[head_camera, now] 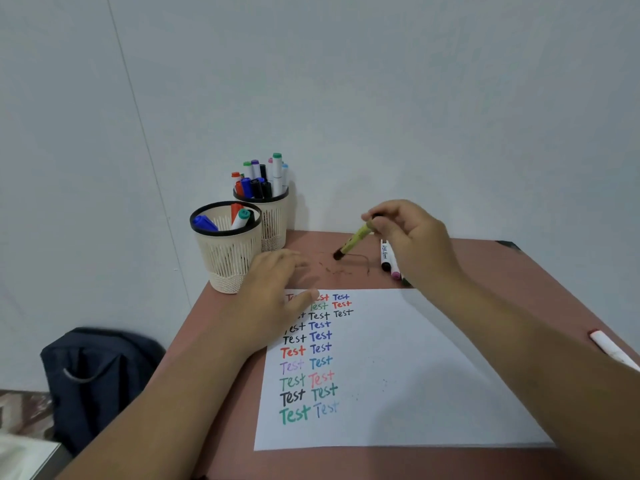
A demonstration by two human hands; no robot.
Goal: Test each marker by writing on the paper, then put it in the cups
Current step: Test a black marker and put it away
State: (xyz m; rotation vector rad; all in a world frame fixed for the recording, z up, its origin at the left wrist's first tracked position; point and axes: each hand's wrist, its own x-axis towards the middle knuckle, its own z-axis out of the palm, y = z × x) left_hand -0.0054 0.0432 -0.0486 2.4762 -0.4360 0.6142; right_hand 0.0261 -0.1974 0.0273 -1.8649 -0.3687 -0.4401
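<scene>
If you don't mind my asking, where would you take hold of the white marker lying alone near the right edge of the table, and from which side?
Grip the white marker around mid-barrel, coming from above. It lies flat on the table, apart from the paper, with its red-tipped end towards the paper, so both long sides look free for a pinch across the barrel. The right hand already grips a yellow marker.

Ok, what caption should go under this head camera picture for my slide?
Right hand lifts a yellow marker over the table while the left hand rests on the paper.
</scene>
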